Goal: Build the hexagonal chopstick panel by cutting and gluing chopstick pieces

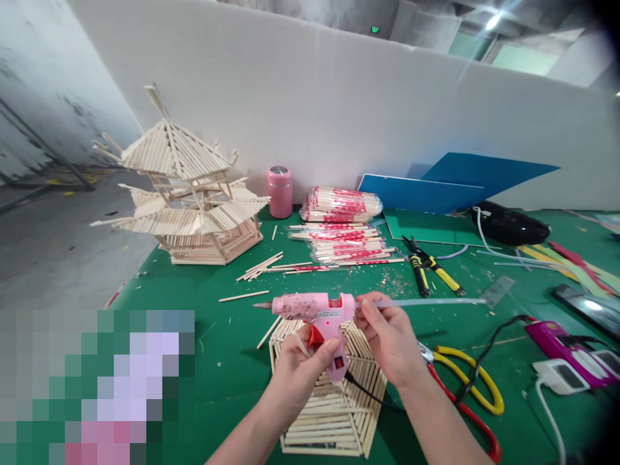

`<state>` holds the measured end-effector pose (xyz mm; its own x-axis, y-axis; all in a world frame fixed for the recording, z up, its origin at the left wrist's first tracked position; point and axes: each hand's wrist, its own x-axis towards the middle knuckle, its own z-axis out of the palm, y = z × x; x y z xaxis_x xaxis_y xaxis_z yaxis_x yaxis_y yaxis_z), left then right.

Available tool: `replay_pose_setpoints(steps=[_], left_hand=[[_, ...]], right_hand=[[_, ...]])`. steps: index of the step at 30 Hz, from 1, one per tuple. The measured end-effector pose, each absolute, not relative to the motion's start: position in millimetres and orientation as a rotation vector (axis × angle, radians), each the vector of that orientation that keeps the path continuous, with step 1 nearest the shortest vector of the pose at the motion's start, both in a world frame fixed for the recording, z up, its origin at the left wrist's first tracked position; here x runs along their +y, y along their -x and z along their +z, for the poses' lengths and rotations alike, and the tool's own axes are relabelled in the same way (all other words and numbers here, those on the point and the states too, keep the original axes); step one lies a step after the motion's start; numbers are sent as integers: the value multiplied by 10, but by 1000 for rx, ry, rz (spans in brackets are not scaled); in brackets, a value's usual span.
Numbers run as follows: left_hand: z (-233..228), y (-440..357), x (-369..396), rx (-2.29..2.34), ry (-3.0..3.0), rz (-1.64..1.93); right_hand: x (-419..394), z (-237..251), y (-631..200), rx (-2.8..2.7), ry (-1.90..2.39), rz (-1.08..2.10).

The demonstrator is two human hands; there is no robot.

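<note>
My left hand (303,365) grips the handle of a pink hot glue gun (314,309), a finger on its orange trigger and its nozzle pointing left. My right hand (387,339) pinches a long clear glue stick (426,301) that runs into the back of the gun. Both hands hover over a flat panel of glued wooden sticks (334,416) lying on the green table (227,368). The gun's black cord trails to the right under my right wrist.
A stick pagoda model (186,194) stands at the back left beside a pink jar (280,191). Packs of chopsticks (341,226), yellow-handled cutters (429,265), yellow and red pliers (472,387), blue boards (445,184), a power strip (564,374) and loose sticks (261,266) lie around.
</note>
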<state>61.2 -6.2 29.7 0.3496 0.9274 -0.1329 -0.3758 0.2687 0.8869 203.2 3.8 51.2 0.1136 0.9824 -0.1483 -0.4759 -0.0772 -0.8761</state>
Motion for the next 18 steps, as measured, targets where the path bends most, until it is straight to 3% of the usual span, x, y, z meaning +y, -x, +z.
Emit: replay_pose_setpoints(steps=[18], left_hand=[[301,-625,-69,739,-738,968]], right_hand=[[82,584,-2086,-716,901,1501]])
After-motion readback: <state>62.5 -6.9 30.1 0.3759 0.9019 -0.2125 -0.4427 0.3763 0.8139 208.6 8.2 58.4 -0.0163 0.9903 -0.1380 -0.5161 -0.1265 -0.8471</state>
